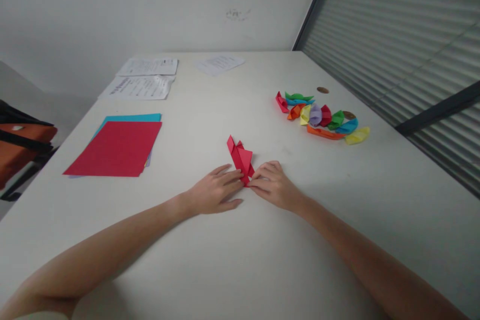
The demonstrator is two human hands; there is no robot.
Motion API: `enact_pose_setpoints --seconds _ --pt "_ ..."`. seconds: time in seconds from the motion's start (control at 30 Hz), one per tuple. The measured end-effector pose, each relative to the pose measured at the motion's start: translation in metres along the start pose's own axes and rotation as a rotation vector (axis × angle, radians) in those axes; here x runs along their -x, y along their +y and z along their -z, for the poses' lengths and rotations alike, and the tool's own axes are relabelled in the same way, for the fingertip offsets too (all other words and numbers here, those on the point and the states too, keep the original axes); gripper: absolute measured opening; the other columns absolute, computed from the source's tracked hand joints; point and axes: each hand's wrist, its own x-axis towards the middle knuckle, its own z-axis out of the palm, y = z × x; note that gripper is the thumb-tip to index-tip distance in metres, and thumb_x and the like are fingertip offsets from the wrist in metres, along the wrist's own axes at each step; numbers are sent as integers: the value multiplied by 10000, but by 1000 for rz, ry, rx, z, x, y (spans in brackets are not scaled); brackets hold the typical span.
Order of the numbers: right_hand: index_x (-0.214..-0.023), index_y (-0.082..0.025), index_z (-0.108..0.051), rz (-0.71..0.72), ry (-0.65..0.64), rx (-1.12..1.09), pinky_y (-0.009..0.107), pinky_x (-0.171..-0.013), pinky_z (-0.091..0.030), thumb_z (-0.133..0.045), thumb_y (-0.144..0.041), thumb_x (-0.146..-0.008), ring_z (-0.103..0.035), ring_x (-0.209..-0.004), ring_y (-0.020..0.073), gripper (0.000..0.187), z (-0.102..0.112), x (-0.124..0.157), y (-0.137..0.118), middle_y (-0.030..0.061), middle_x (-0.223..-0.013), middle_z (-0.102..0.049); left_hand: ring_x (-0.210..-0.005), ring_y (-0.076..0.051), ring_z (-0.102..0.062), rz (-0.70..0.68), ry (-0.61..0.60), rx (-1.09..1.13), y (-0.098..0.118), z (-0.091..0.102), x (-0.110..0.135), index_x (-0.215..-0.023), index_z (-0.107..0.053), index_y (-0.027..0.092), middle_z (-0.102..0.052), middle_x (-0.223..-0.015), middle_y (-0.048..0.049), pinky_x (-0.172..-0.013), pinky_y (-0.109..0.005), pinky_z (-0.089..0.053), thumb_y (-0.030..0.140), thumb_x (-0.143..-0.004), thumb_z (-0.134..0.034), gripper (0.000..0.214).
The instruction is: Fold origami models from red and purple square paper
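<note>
A partly folded piece of red paper (240, 156) lies on the white table (262, 260), a narrow strip running away from me. My left hand (215, 191) rests flat beside it, fingers stretched out and pressing on its near end. My right hand (273, 184) meets it from the other side, fingertips pinched together on that same near end. Both forearms lie low over the table.
A stack of coloured paper sheets (118, 147), red on top, lies to the left. Several finished folded paper shapes (323, 119) in many colours sit in a pile at the right. Printed sheets (144, 80) lie at the far edge. An orange bag (18, 147) sits off the table's left side.
</note>
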Motion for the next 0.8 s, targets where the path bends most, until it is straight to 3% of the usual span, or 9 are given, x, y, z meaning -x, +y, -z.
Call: enact_pose_setpoints --seconds 0.27,0.5,0.67,0.8 --pt "-897 -257 -740 -92 -40 -68 377 -849 -349 -625 -267 -890 -516 -930 190 115 3 7 11 37 -910 -673 -1209 -248 -556 -23 9 35 0 2 0 -1251 -578 162 -608 -1280 -148 -1053 -438 -416 394 -929 -498 405" --pt "-976 -244 -735 -143 7 12 422 -881 -365 -617 -199 -833 -496 -996 234 191 16 9 11 58 -1017 -664 -1198 -286 -531 199 84 -20 -2 0 0 -1217 -592 165 -598 -1260 -144 -995 -467 -428 350 -907 -530 367" --pt "-1107 -216 -692 -103 -46 124 418 -868 -381 -637 -385 -868 -520 -1005 248 298 8 0 -2 87 -1058 -670 -1157 -272 -558 142 57 -13 -2 2 -1 -1254 -578 178 -622 -1243 -128 -990 -470 -430 336 -925 -503 373" --pt "-1105 -203 -684 -117 -88 96 376 -832 -410 -557 -334 -929 -554 -948 216 254 1 0 2 91 -1028 -664 -1167 -261 -540 145 123 -6 -12 9 -1 -1218 -592 194 -612 -1235 -113 -979 -452 -455 258 -916 -521 318"
